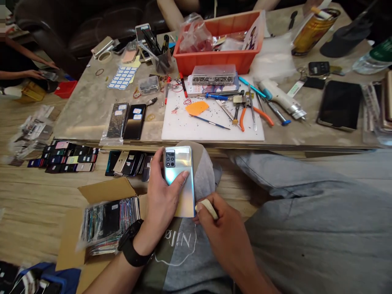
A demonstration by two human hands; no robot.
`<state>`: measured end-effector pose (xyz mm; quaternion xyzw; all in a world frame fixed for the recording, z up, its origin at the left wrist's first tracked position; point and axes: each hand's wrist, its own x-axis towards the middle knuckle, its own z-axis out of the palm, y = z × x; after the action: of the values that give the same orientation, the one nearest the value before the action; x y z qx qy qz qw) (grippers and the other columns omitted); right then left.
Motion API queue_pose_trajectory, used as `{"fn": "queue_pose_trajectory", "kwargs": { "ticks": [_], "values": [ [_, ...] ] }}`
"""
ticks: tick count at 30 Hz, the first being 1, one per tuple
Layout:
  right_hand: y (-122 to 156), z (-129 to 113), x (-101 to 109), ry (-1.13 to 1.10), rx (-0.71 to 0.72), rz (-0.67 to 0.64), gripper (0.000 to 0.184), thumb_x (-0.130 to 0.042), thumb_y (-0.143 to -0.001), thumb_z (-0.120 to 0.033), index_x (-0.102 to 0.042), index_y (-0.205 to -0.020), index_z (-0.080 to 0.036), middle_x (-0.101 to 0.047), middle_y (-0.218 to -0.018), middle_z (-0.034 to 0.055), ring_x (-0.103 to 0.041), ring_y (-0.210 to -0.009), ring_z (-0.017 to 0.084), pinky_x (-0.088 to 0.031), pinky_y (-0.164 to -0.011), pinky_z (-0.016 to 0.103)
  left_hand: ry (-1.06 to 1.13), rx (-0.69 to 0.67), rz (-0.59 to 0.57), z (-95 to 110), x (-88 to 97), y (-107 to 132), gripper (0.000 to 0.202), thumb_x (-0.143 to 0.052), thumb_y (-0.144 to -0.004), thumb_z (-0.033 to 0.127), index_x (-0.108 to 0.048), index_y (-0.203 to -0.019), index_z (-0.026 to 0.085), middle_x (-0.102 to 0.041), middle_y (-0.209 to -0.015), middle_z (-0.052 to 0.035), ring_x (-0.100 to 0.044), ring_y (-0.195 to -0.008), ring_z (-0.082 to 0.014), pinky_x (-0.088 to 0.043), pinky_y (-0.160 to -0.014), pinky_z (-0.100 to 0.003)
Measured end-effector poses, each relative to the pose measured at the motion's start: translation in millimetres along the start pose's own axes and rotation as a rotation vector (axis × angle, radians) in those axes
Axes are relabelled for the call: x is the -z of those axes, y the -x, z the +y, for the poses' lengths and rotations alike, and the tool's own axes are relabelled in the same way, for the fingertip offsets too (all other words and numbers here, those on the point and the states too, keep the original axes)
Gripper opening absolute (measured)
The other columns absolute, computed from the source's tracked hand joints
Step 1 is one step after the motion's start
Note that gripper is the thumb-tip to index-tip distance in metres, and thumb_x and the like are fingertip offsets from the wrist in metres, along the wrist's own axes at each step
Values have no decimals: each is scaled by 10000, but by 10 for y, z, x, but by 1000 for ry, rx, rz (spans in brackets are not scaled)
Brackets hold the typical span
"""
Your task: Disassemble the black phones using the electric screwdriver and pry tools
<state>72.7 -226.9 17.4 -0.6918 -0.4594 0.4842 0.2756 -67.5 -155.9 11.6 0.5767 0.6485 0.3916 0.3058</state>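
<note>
My left hand (162, 194) is wrapped round a silvery, iridescent smartphone (187, 196), thumb across its back. The phone's back faces up, and its square camera block sits at the upper left. In my right hand (228, 232) a small cream-coloured, rounded piece (209, 208) is pinched between thumb and curled fingers, beside the phone's lower right edge. I cannot make out what that piece is, or whether it touches the phone. Both hands are above my lap, just in front of the table edge.
A white mat (183, 128) with pliers (243, 118) and other tools lies on the table. Two phones (134, 122) lie left of it; an orange-red bin (214, 61) stands behind. An open carton (70, 237) of bagged phones is at my left. Other people's arms show at the far side.
</note>
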Motion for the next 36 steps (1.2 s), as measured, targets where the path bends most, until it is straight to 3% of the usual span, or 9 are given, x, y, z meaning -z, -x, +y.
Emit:
{"fn": "queue_pose_trajectory", "kwargs": {
  "ticks": [10,20,36],
  "values": [
    [25,130,-131,43,59,41,246,-411,-962,-415,-542,-833,-251,-657,-708,24,-607,-659,207,-411,-614,297,-33,-31,0,39,-36,-6,653,-733,-838,347,-445,-1417,262,-513,-1446,-89,-508,-1296,-269,-402,-1117,-436],
    [-33,125,-127,7,64,20,250,-373,-990,-416,-470,-826,-254,-621,-711,-1,-582,-673,202,-390,-650,314,39,-26,-24,25,-59,-58,670,-754,-819,311,-444,-1409,248,-526,-1434,-88,-506,-1307,-258,-380,-1140,-428],
    [-180,128,67,-41,133,-176,222,-438,-977,-334,-478,-777,-247,-699,-706,-19,-639,-696,184,-416,-666,288,30,-40,-33,17,-65,-56,679,-750,-824,253,-440,-1429,250,-502,-1480,-73,-477,-1351,-245,-333,-1169,-389]
  ]
}}
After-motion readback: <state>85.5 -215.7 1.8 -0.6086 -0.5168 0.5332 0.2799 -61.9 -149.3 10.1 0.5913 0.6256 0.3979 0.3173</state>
